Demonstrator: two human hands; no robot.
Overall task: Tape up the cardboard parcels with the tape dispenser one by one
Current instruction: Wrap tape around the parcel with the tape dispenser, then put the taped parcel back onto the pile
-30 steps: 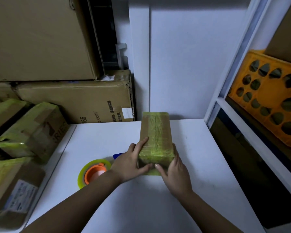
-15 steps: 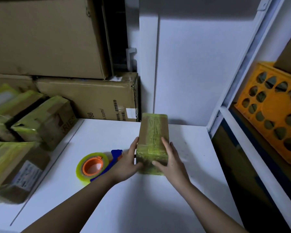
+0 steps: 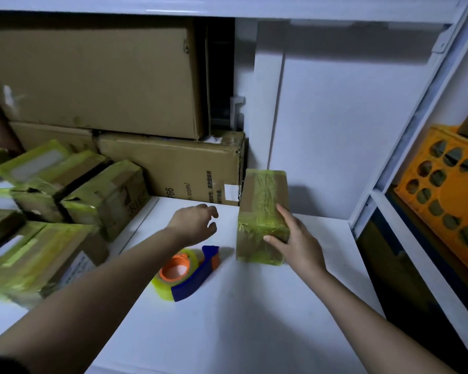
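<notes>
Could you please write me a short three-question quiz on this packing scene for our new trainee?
1. True or false: the left hand holds the blue tape dispenser with the yellow roll.
2. Which hand touches the upright yellow-taped cardboard parcel?
3. The orange plastic crate sits: A) on the white table; B) on the shelving at the right.

Key: 1 false; 2 the right hand; 3 B.

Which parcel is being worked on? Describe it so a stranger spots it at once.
Find the white table. Near its back edge, right of the tape dispenser, lies one parcel, with the right hand resting on its near right corner. Unlike the parcels heaped at the left, it lies alone on the table, its top taped lengthwise in yellow-green.
</notes>
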